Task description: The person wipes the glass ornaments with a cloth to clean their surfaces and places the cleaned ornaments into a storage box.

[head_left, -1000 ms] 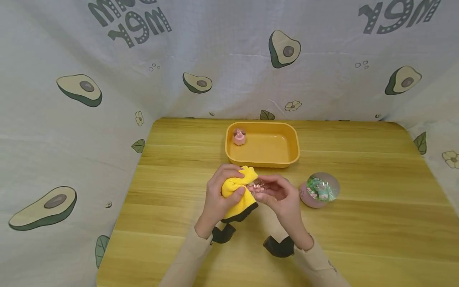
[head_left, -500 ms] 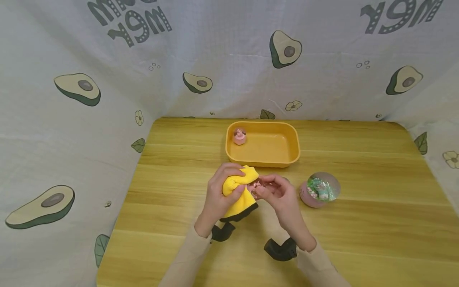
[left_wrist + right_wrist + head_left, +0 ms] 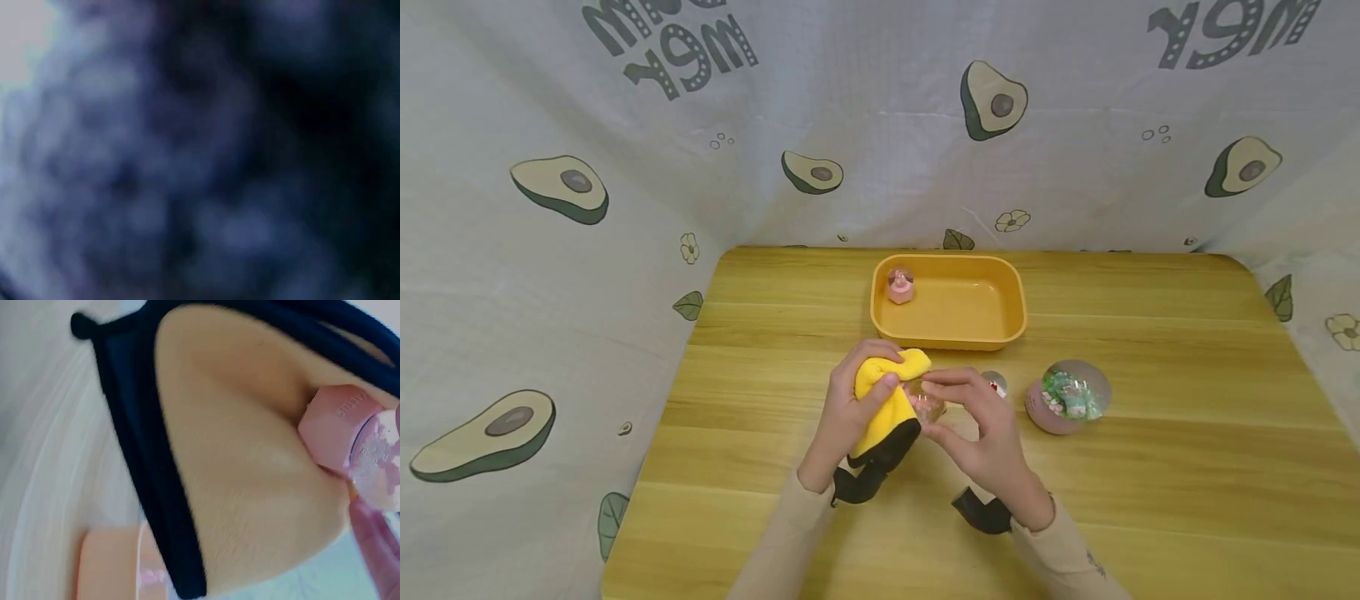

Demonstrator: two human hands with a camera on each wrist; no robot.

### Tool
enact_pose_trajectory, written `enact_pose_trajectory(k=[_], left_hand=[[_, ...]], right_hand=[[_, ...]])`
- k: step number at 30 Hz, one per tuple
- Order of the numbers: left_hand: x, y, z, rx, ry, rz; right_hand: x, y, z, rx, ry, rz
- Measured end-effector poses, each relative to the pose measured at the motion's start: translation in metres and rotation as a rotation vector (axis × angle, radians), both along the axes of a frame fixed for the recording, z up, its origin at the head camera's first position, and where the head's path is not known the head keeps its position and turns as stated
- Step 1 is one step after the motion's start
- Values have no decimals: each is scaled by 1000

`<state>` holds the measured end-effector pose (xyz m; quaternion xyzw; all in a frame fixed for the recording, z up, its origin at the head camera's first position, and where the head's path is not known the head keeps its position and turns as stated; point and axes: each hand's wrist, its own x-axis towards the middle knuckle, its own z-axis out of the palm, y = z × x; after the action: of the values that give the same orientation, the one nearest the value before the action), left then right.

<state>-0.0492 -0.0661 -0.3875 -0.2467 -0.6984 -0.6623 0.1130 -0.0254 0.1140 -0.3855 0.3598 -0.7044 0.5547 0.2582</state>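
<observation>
A person's left hand (image 3: 850, 406) is gripping a yellow cloth (image 3: 891, 417) against a small snow globe (image 3: 929, 404), which the right hand (image 3: 988, 429) is pinching from the other side; a tray (image 3: 958, 323) is sitting just beyond both hands.

I see the yellow-orange tray (image 3: 964, 313) just ahead of the left hand (image 3: 847, 403) and right hand (image 3: 988, 427), its wall barring a low forward pass; inside, a pink snow globe (image 3: 900, 287) takes the left end, leaving the middle and right free. A small globe (image 3: 996, 382) and the large snow globe (image 3: 1067, 398) crowd the right hand's outer side. The yellow cloth (image 3: 883, 417) and held snow globe (image 3: 927, 402) fill the gap between the hands. Left of them, I have open tabletop (image 3: 737, 400).
</observation>
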Motion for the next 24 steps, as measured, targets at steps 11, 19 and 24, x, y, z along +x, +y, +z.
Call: enact_pose_trajectory(k=[11, 19, 24], left_hand=[[0, -2, -1, 26, -12, -25], [2, 1, -1, -38, 68, -20], [2, 3, -1, -51, 151, -6]], right_hand=[[-8, -3, -1, 26, 342, 34], [-7, 4, -11, -137, 110, 57], [1, 2, -8, -289, -159, 99]])
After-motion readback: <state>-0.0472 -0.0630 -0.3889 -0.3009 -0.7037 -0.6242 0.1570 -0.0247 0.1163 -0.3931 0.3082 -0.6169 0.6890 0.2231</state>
